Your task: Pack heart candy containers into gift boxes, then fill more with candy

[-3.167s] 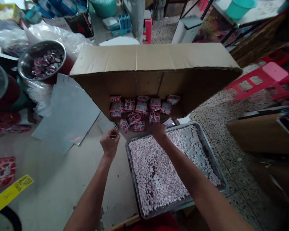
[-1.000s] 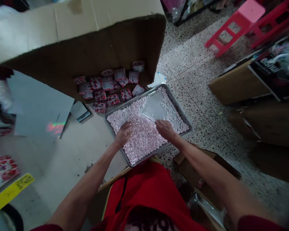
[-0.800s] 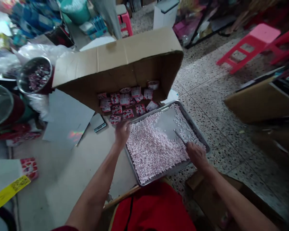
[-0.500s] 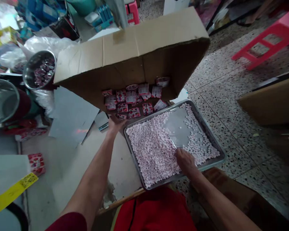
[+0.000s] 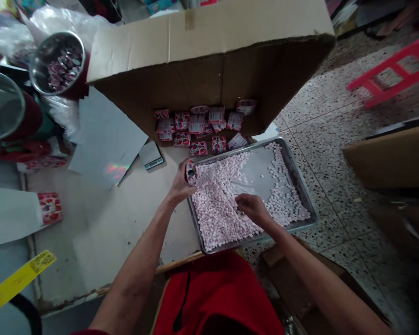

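Shifted leftward since before, my right hand lay bunched on the candies in the tray, and I couldn't tell its grip. My left hand, back from the carton, clamped a packet at the tray's far-left corner.

Worn beige tabletop, cardboard box on its side at the far edge, red packets spilling from its mouth, metal tray of pink candies at the near right, small scale and grey sheets left of it, strawberry-print pack and yellow strip at the left.
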`<state>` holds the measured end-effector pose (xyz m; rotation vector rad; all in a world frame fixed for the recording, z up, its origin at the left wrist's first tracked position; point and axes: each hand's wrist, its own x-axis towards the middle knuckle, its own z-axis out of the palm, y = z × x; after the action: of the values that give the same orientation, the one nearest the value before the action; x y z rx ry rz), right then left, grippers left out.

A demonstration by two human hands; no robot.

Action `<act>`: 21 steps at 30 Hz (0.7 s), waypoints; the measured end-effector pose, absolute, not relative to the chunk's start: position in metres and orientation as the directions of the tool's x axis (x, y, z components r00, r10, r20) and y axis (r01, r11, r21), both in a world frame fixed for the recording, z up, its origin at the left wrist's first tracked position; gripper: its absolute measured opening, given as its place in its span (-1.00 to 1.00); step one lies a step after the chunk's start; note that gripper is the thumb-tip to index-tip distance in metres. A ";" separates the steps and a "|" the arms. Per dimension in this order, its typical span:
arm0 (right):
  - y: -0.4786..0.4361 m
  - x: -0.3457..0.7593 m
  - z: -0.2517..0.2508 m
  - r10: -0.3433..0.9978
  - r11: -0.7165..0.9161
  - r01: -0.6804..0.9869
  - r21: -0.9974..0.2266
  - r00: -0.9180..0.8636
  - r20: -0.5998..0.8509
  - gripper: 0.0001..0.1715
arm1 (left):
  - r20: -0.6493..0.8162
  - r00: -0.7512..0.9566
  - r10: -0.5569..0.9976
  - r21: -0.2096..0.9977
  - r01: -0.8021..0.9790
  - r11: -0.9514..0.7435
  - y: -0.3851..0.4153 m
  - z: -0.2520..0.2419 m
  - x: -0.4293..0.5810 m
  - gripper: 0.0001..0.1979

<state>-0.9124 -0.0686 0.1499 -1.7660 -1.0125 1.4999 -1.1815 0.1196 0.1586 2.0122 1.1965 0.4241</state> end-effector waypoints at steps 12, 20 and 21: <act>-0.024 -0.891 0.238 0.695 -0.661 0.271 -0.700 -0.134 -0.707 -0.83 | 0.134 0.735 0.664 0.847 0.264 -0.462 0.057 0.128 -1.138 0.04; 0.027 -0.911 0.256 0.542 -0.724 0.448 -0.524 -0.100 -0.834 -0.89 | 0.167 0.782 0.601 0.861 0.181 -0.475 0.050 0.110 -1.132 0.06; 0.028 -0.910 0.257 0.531 -0.735 0.443 -0.514 -0.097 -0.842 -0.88 | 0.156 0.785 0.599 0.866 0.183 -0.465 0.051 0.107 -1.132 0.06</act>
<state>-0.9102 0.0285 0.2574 -2.0640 -1.1155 1.9852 -1.1325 0.0510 0.1068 2.0319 0.5830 0.5571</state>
